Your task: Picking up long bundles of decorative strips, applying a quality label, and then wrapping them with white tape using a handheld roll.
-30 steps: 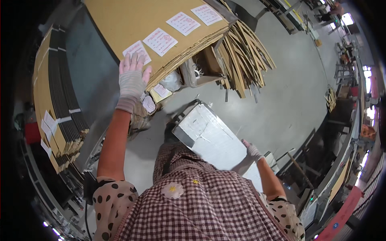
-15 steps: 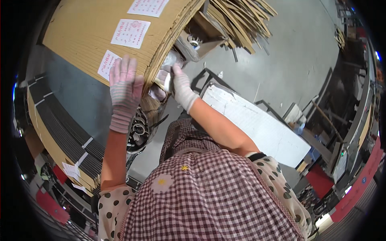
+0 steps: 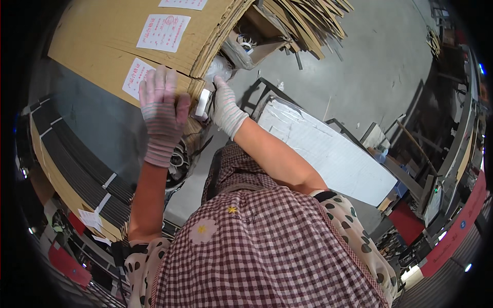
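I get soft light on the floor [image 3: 375,87], dim clutter [image 3: 436,123] at right, small lights [image 3: 468,267] glaring near the rim, straight lines bending toward black corners; the apron [image 3: 246,241] looks sharp.

Cardboard stack [image 3: 102,36] — white labels [image 3: 164,33] atop.

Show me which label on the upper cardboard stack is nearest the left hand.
The lowest label on that stack: the left hand partly covers it, while the middle label and the cropped top label lie uncovered.
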